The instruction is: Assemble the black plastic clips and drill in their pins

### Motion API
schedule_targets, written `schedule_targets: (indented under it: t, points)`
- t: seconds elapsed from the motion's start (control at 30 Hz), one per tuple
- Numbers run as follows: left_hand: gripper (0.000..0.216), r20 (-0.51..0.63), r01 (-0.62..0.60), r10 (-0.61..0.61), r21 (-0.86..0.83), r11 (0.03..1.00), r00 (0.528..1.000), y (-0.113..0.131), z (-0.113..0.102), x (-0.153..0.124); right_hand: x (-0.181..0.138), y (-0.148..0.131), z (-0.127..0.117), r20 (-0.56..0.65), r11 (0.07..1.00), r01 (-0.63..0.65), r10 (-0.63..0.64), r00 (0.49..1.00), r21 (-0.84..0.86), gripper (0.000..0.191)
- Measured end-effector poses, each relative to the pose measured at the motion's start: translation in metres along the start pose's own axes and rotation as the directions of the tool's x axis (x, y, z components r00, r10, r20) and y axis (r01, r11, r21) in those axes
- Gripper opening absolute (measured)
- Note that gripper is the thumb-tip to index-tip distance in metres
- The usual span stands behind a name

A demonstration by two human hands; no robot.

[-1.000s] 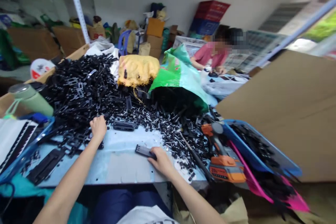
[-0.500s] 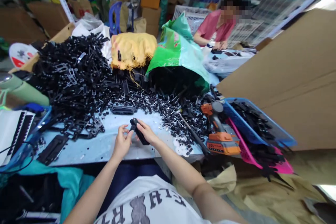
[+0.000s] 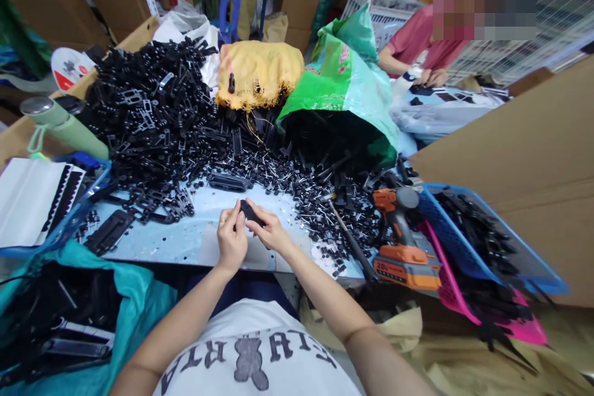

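My left hand [image 3: 231, 236] and my right hand [image 3: 269, 232] meet over the near edge of the light blue table [image 3: 185, 241]. Both are closed on one small black plastic part [image 3: 249, 211], held between the fingertips just above the tabletop. Behind them a large heap of black plastic parts [image 3: 153, 117] covers the table's far half, and a flat black piece [image 3: 229, 182] lies a little beyond my hands.
An orange cordless drill [image 3: 401, 241] lies to the right, beside a blue tray [image 3: 487, 241] of black parts over a pink tray [image 3: 468, 303]. A green bag [image 3: 343, 80], a yellow sack [image 3: 257, 71] and a green bottle [image 3: 65, 127] ring the heap. A person in pink [image 3: 417, 43] works beyond.
My hands left the table, came together and now hold the black part between them. The view tilted down and closer.
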State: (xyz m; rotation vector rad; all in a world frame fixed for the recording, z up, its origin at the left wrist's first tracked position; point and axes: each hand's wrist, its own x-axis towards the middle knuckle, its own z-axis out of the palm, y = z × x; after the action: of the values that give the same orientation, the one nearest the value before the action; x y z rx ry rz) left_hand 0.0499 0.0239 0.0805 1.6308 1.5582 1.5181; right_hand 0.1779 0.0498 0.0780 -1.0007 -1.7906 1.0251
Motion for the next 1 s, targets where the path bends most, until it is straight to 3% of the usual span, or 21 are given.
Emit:
schedule_targets:
  t: [0.1, 0.27, 0.37, 0.43, 0.5, 0.57, 0.6, 0.67, 0.7, 0.77, 0.83, 0.87, 1.0]
  points:
    - [0.033, 0.024, -0.077, 0.077, -0.019, 0.997, 0.997, 0.003, -0.008, 0.01, -0.003, -0.004, 0.007, -0.052, 0.997, 0.064, -0.066, 0.996, -0.042, 0.056]
    - [0.033, 0.298, -0.132, 0.134, -0.026, 0.991, 0.945, -0.007, -0.028, 0.032, -0.008, 0.003, 0.013, -0.111, 0.991, 0.092, -0.102, 0.989, -0.093, 0.056]
    - [0.038, 0.266, -0.006, 0.006, 0.0, 1.0, 0.964, -0.021, -0.019, 0.024, -0.008, 0.013, 0.019, -0.068, 0.994, 0.007, -0.014, 0.998, -0.105, 0.054]
    - [0.043, 0.195, 0.161, -0.156, -0.008, 0.987, 0.968, -0.033, -0.007, 0.007, -0.003, 0.022, 0.017, 0.05, 0.983, -0.03, 0.04, 0.998, -0.18, 0.051]
    - [0.048, 0.162, 0.327, -0.322, -0.003, 0.945, 0.933, -0.046, 0.001, -0.014, 0.008, 0.033, 0.003, 0.187, 0.942, -0.032, 0.1, 0.977, -0.335, 0.046]
    - [0.049, 0.139, 0.353, -0.366, 0.107, 0.929, 0.92, -0.055, 0.002, -0.031, 0.027, 0.044, -0.026, 0.197, 0.85, -0.042, 0.169, 0.966, -0.525, 0.042]
    - [0.049, 0.135, 0.293, -0.324, 0.206, 0.933, 0.936, -0.057, -0.001, -0.036, 0.038, 0.05, -0.044, 0.123, 0.782, -0.079, 0.195, 0.973, -0.618, 0.04]
    - [0.048, 0.225, 0.04, -0.141, 0.402, 0.915, 0.964, -0.059, -0.009, -0.037, 0.061, 0.06, -0.083, -0.142, 0.599, -0.231, 0.192, 0.971, -0.767, 0.04]
    - [0.046, 0.326, -0.117, -0.043, 0.453, 0.884, 0.944, -0.058, -0.012, -0.034, 0.071, 0.064, -0.1, -0.29, 0.489, -0.34, 0.178, 0.94, -0.803, 0.043]
    - [0.041, 0.55, -0.38, 0.087, 0.446, 0.81, 0.831, -0.056, -0.017, -0.024, 0.087, 0.072, -0.127, -0.488, 0.296, -0.518, 0.173, 0.856, -0.803, 0.052]
    - [0.038, 0.685, -0.517, 0.118, 0.414, 0.749, 0.719, -0.055, -0.017, -0.013, 0.093, 0.078, -0.14, -0.526, 0.189, -0.564, 0.216, 0.822, -0.804, 0.053]
    - [0.038, 0.708, -0.541, 0.101, 0.43, 0.723, 0.699, -0.055, -0.016, -0.009, 0.094, 0.079, -0.143, -0.508, 0.168, -0.552, 0.242, 0.826, -0.817, 0.049]
    - [0.036, 0.687, -0.504, -0.024, 0.556, 0.661, 0.726, -0.059, -0.019, -0.003, 0.085, 0.07, -0.149, -0.492, 0.182, -0.537, 0.24, 0.837, -0.824, 0.036]
